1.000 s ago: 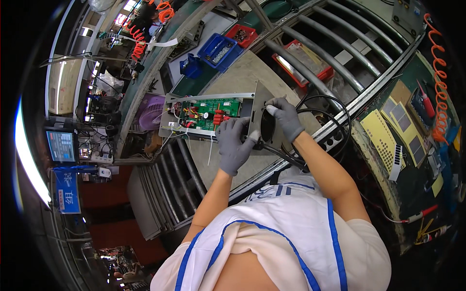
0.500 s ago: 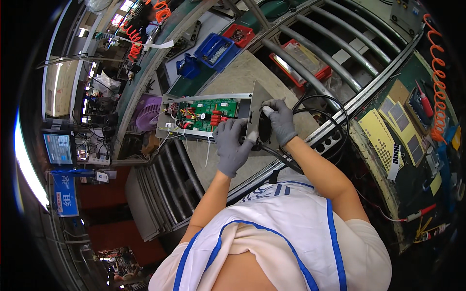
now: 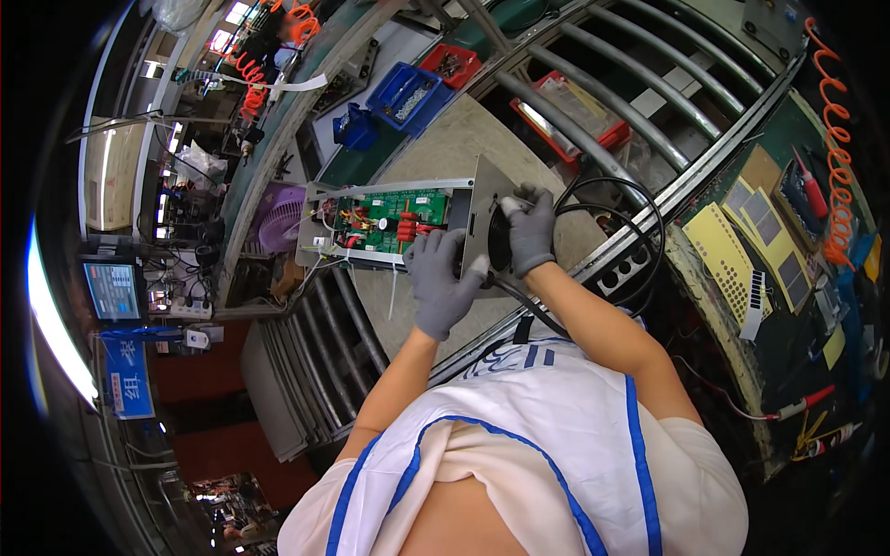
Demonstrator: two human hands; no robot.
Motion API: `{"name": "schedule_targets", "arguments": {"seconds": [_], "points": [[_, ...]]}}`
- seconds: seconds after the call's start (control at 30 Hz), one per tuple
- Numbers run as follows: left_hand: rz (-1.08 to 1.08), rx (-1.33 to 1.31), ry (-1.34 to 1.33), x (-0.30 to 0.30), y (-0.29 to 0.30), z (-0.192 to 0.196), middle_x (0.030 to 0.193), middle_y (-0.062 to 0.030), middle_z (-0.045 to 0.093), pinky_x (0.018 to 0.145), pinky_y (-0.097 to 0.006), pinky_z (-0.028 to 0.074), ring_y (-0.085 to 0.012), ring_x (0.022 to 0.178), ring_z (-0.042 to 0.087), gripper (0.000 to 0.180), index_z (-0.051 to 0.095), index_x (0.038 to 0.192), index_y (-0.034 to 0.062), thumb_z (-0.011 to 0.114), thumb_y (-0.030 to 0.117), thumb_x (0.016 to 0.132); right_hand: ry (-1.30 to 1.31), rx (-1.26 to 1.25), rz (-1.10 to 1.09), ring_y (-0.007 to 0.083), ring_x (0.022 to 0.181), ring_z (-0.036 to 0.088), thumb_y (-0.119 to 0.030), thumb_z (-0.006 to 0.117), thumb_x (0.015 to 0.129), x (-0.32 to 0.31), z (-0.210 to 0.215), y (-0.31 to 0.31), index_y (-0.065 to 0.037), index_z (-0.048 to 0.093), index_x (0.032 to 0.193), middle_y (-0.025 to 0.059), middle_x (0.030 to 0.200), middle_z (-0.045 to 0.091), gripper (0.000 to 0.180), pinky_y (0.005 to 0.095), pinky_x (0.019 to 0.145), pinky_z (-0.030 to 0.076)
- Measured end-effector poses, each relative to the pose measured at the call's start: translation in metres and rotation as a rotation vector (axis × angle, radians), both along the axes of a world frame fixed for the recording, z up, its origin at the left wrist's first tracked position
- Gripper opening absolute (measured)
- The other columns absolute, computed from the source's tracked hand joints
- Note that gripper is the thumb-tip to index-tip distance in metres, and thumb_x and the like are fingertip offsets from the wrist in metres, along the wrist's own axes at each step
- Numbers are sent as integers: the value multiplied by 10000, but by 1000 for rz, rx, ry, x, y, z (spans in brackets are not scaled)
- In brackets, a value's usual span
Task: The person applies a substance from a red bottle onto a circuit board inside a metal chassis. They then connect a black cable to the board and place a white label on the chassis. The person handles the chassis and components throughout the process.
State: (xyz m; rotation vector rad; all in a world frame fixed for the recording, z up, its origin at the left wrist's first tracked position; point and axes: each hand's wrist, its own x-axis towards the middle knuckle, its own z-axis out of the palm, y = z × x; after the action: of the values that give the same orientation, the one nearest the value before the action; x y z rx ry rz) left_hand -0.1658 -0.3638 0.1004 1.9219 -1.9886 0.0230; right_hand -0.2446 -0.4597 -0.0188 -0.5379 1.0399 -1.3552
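Note:
An electronics chassis (image 3: 320, 243) holding a green circuit board (image 3: 385, 211) lies on a grey board on the bench, with a grey metal end panel (image 3: 481, 199) standing at its right end. My left hand (image 3: 441, 283), in a grey glove, grips the panel's lower near edge, fingers on the chassis side and thumb round the outer side. On the panel's outer face is a round black part (image 3: 499, 239), partly covered. Beside it my right hand (image 3: 530, 229), also gloved, is closed with bent fingers; what they pinch is hidden. A black cable (image 3: 530, 301) runs below my right wrist.
Blue bins (image 3: 404, 97) and a red bin (image 3: 451, 65) of small parts stand beyond the chassis. Metal rollers (image 3: 640, 88) lie at the far right. A side table (image 3: 732, 306) carries yellow sheets and tools. Looped black cable (image 3: 660, 236) hangs near my right forearm.
My right hand has turned and its fingers have curled more beside the black part. The panel and chassis have shifted slightly left, with my left hand still gripping the panel.

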Motion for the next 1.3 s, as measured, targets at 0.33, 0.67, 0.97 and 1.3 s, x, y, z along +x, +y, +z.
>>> {"name": "schedule_targets", "arguments": {"seconds": [0.33, 0.67, 0.97, 1.3], "points": [[-40, 11, 201, 8, 9, 2, 874, -122, 522, 716, -433, 346, -314, 824, 490, 451, 560, 970, 105, 620, 471, 713, -52, 56, 135, 214, 942, 536, -117, 579, 815, -18, 11, -4, 1, 527, 1107, 102, 1037, 561, 319, 323, 838, 438], [-66, -198, 612, 139, -20, 47, 977, -109, 594, 842, -361, 439, -256, 939, 559, 262, 617, 1016, 55, 580, 250, 845, 221, -809, 596, 110, 891, 539, -5, 523, 828, 78, 177, -122, 3, 607, 1007, 22, 928, 586, 198, 243, 816, 424], [163, -760, 973, 403, -254, 194, 1160, -164, 566, 895, -340, 432, -249, 1061, 555, 552, 406, 1269, -18, 618, 210, 814, 443, -1064, 740, 145, 1037, 520, -309, 586, 864, 305, 408, -229, -44, 521, 1240, 65, 1157, 583, 464, 305, 862, 399], [-288, -559, 1509, 438, -300, 224, 813, -35, 627, 625, -290, 458, -122, 703, 568, 220, 627, 1007, 15, 634, 161, 842, 75, -882, 777, 155, 632, 593, -202, 647, 841, 419, 462, -270, -23, 641, 897, 62, 816, 636, 188, 322, 545, 492]]}}
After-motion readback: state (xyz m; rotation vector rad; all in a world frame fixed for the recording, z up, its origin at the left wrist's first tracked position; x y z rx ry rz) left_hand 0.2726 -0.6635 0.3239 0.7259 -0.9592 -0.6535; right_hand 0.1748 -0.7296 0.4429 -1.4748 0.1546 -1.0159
